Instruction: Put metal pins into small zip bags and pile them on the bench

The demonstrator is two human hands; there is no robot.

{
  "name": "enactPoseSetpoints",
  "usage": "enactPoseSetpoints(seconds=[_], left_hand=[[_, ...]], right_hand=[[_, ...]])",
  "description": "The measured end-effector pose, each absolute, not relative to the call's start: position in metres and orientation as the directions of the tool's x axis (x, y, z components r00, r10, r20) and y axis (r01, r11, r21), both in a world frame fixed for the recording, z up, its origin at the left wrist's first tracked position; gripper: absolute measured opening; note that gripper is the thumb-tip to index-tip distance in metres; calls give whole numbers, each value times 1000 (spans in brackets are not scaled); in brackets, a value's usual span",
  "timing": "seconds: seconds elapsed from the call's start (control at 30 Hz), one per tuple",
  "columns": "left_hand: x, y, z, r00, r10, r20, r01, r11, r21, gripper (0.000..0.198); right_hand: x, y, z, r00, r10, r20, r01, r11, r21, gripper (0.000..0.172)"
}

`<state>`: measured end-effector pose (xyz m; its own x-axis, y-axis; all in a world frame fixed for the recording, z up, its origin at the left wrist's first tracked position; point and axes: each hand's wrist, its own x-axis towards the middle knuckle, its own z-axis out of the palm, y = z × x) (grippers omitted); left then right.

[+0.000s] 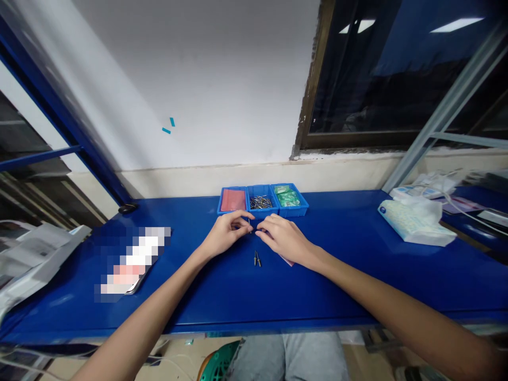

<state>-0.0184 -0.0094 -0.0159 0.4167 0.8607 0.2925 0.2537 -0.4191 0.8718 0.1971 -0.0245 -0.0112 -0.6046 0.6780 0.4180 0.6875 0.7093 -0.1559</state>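
My left hand (225,234) and my right hand (282,238) meet over the blue bench (337,275), fingertips pinched together on a tiny metal pin (250,228) between them. Two more small metal pins (257,259) lie on the bench just below my hands. A pink slip (286,260) shows under the right palm. Behind the hands stand three small blue trays: one with a pink sheet (233,200), one with several metal pins (261,202), one with green packets (288,197).
A blurred-out flat item (130,262) lies at the left. A white plastic packet (415,221) sits at the right, with more bags and papers behind it. A small dark object (127,208) rests by the wall. Grey paper-covered boxes (35,254) are at far left.
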Motion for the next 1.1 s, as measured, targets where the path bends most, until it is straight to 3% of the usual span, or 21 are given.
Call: enactPoseSetpoints(seconds=[0.3,0.47,0.6,0.8,1.1], left_hand=[[-8,-17,-13,395,867,305,265,-425,866,16],[-8,-23,-8,475,792,383,474,-597,647,16],[-8,-27,-7,540,741,399,514,-666,541,14],[-8,-26,-10,521,733,437,511,-678,528,11],[-6,-27,-9,456,770,446,479,-635,606,8]], right_hand=[[195,-25,-14,-573,692,439,694,695,-190,23],[196,-24,-16,-516,687,512,712,676,-190,17],[197,-24,-13,-531,664,527,690,699,-186,16],[197,-29,-5,-553,675,488,698,696,-171,20],[197,-22,-8,-544,747,381,685,658,-313,6]])
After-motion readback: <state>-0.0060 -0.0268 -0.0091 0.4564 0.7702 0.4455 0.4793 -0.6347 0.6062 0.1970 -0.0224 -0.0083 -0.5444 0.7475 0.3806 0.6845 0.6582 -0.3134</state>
